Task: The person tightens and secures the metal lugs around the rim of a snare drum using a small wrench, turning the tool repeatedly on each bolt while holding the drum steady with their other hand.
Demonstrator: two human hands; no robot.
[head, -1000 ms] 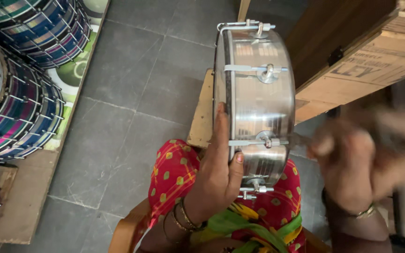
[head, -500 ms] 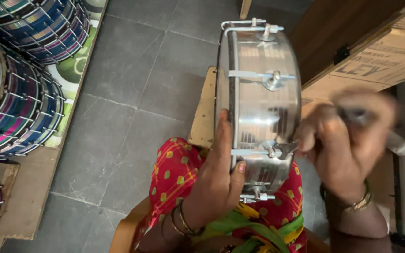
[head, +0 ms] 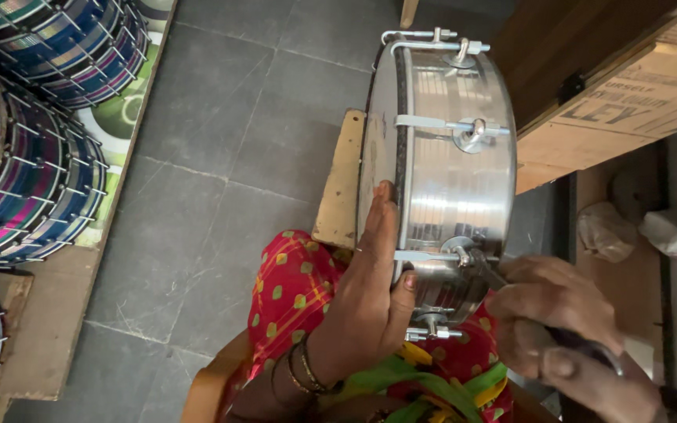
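Right, the steel drum point(head: 440, 180) stands on edge on the person's lap, centre of frame, w/ a wooden board point(head: 344, 180) just behind it at 9 o'clock. Left hand point(head: 374, 294) is spread flat against the drumhead side, fingers apart, thumb hooked over the rim, bracing it. Right hand point(head: 558, 313) at 4 o'clock is closed round a dark-handled tool point(head: 495, 274), whose tip sits on a tension lug point(head: 457, 252) on the shell.

Risks, as I judge them: the tool tip looks only lightly seated on the lug, so it could slip off the smooth metal and scratch the shell or jab the left thumb, which lies very near. The drum rests on cloth, held by one palm only; a hard twist could roll it toward the wooden crate point(head: 620, 102) at 2 o'clock.

Hard to tell: tool type, since its head is hidden by the lug and fingers. Right hand is blurred and partly cut off at bottom edge. Far drumhead not seen. Coloured drums point(head: 33, 141) at 9–10 o'clock are cropped by the left edge.
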